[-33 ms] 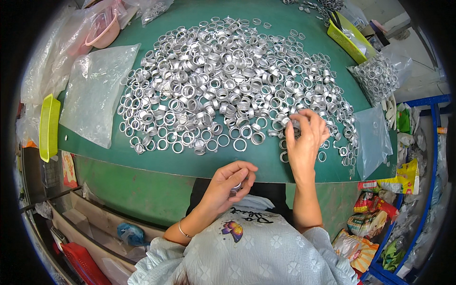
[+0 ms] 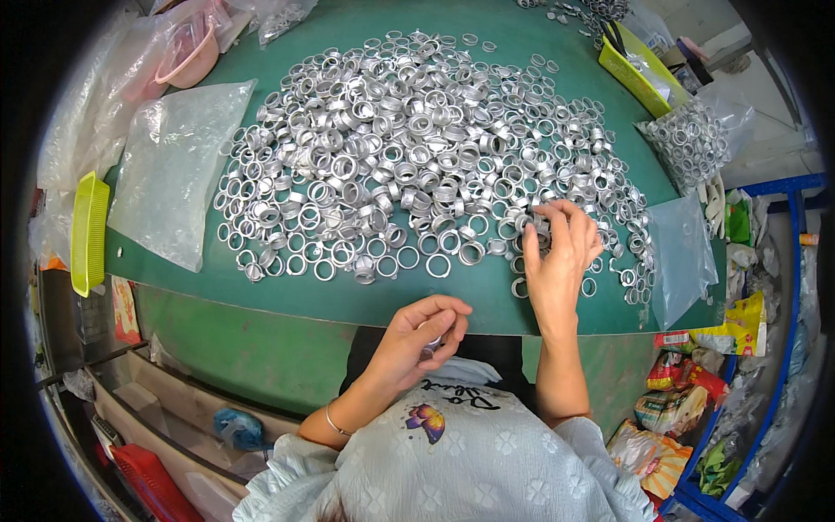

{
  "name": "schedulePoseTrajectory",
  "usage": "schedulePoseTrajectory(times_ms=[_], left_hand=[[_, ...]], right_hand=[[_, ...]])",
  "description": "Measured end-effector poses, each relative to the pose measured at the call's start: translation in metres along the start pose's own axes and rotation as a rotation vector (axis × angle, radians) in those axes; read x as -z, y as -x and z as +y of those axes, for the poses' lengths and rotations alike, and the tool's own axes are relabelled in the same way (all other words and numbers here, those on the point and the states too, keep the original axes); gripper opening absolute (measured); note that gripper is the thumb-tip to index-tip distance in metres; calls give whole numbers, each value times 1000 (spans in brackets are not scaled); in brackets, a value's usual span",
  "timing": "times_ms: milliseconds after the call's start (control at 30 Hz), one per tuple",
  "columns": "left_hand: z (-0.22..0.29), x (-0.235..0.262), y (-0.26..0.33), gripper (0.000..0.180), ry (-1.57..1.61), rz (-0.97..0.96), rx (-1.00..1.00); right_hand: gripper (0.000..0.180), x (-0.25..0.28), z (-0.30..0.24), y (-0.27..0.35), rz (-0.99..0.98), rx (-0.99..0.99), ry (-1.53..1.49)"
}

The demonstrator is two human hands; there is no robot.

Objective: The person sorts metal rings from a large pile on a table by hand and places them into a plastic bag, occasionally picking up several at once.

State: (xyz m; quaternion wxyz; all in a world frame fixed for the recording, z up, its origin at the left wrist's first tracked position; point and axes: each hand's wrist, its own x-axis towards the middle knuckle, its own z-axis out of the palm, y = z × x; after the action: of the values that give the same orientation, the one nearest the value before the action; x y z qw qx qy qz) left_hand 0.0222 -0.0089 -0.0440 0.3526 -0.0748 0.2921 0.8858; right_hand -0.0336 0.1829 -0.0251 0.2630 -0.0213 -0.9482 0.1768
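Observation:
A wide heap of silver metal rings [image 2: 391,148] covers the middle of the green table [image 2: 261,291]. At the heap's near right edge, my right hand [image 2: 561,252] has its thumb and fingers apart and curved over a few rings, its fingertips among them. My left hand [image 2: 424,337] is held in front of my body, just off the table's near edge. Its fingers curl around a metal ring [image 2: 430,344], mostly hidden in the palm; whether more rings are in there I cannot make out.
Flat clear plastic bags lie left [image 2: 178,174] and right [image 2: 683,257] of the heap. A ring-filled bag [image 2: 687,143] and a yellow-green basket [image 2: 639,74] stand at the right. Another yellow basket [image 2: 89,233] and a pink basin [image 2: 190,59] are at the left. Blue shelving [image 2: 787,348] flanks the table.
Rings beside my right thumb have shifted slightly. Both hands keep nearly the same place and shape.

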Motion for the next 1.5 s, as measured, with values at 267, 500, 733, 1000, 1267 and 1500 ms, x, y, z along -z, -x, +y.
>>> schedulePoseTrajectory(times_ms=[267,500,733,1000,1267,1500], left_hand=[[0,-5,-2,20,-112,-50,-12],[14,-35,-8,27,138,341,34],[-1,-3,-7,24,151,-37,163],[7,-4,0,23,141,80,113],[1,-7,-3,25,63,6,97],[-2,-6,-1,25,45,-41,83]], right_hand=[[14,-13,-21,-1,-246,122,-257],[14,32,-20,9,-568,244,-744],[37,-8,-19,-18,-308,252,-334],[15,20,11,6,-368,283,-57],[19,16,1,-3,-99,110,-183],[25,-22,-19,-10,-255,159,-58]])
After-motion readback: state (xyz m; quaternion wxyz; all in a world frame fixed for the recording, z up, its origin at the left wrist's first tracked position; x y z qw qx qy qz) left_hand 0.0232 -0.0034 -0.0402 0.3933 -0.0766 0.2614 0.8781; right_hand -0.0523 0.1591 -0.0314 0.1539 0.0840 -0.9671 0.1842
